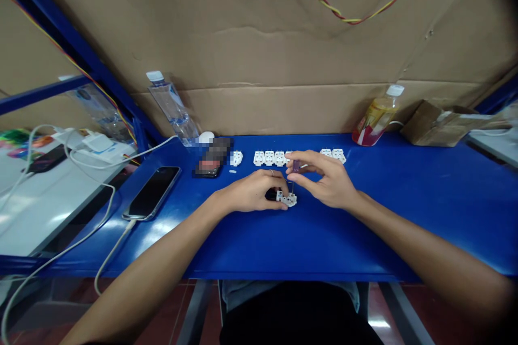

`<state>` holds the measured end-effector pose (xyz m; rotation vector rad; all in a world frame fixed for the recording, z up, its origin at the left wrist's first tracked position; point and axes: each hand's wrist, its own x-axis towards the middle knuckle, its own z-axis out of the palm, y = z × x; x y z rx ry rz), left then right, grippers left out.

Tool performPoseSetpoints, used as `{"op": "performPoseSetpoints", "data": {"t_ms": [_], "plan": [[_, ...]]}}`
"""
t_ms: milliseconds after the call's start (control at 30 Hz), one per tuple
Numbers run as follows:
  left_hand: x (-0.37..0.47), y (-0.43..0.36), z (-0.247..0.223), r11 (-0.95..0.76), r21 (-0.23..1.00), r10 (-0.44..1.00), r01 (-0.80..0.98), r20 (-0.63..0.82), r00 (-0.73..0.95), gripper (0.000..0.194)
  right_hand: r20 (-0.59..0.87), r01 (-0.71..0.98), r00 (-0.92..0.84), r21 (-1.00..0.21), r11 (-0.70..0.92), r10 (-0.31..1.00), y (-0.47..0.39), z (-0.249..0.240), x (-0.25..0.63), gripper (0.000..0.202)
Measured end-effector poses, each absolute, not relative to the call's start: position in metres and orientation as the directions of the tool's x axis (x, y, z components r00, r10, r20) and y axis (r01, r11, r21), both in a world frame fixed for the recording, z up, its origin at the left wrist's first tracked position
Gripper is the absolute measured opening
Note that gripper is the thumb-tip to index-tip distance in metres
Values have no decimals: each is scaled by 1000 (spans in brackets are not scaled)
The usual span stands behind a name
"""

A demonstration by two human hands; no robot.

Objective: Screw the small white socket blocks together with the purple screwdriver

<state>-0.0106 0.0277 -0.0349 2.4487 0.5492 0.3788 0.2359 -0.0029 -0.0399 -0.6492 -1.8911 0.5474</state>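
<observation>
My left hand (257, 192) rests on the blue table, its thumb and fingers closed around a small white plastic part (290, 201) with metal bits. Pinched upright between the fingertips of my right hand (329, 179) is a small screwdriver (296, 165) with a purple see-through handle. Its thin shaft points down to the white part; the exact contact of the tip is too small to tell. Behind my hands stands a row of similar white plastic parts (269, 158), some partly hidden by my right hand. Another white part (237, 158) sits further left.
A charging phone (152, 193) lies at left, with a blurred-out dark object (213, 157) behind it. A clear bottle (174, 110), a drink bottle (376, 118) and a cardboard box (435, 123) line the back. White cables (107, 210) trail over the left edge.
</observation>
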Motion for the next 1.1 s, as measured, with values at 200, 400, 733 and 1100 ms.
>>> {"op": "performPoseSetpoints", "data": {"t_ms": [200, 400, 733, 1100], "plan": [[-11, 28, -35, -747, 593, 464, 301, 140, 874, 18, 638, 184, -279, -698, 692, 718, -7, -44, 234, 51], [-11, 28, -36, -762, 577, 459, 295, 158, 874, 19, 651, 103, -361, -684, 723, 668, -8, -42, 234, 41], [-13, 28, -35, -780, 539, 466, 317, 162, 870, 19, 635, 136, -370, -685, 715, 678, -10, -45, 233, 51], [-15, 28, -34, -782, 528, 471, 329, 156, 868, 18, 618, 99, -350, -723, 684, 704, -9, -48, 233, 53]]}}
